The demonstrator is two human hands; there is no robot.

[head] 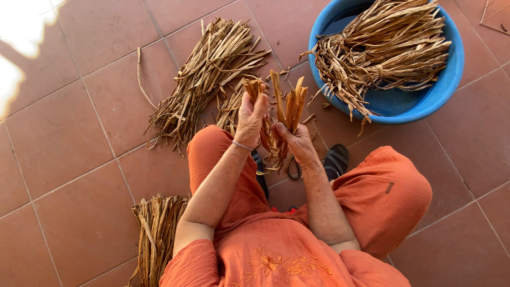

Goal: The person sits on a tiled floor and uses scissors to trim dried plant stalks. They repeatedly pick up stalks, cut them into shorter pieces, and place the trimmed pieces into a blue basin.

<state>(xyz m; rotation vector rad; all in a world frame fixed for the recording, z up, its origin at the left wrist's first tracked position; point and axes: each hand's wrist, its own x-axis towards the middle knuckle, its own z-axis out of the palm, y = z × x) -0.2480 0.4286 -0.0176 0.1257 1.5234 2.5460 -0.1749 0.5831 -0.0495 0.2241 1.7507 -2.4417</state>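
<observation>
Orange all over here: a loose short-sleeved top with flower embroidery stitched low at centre frame, matching baggy orange trousers, a thin silver bracelet (pixel 243 145) on the left wrist, and dark strapped sandals (pixel 336 161) peeking out mid-frame.

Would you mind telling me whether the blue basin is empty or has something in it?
It has something in it. A tied bundle of dried strips lies across the blue basin, ends spilling over its left rim; part of the bare blue bottom shows below.
</observation>
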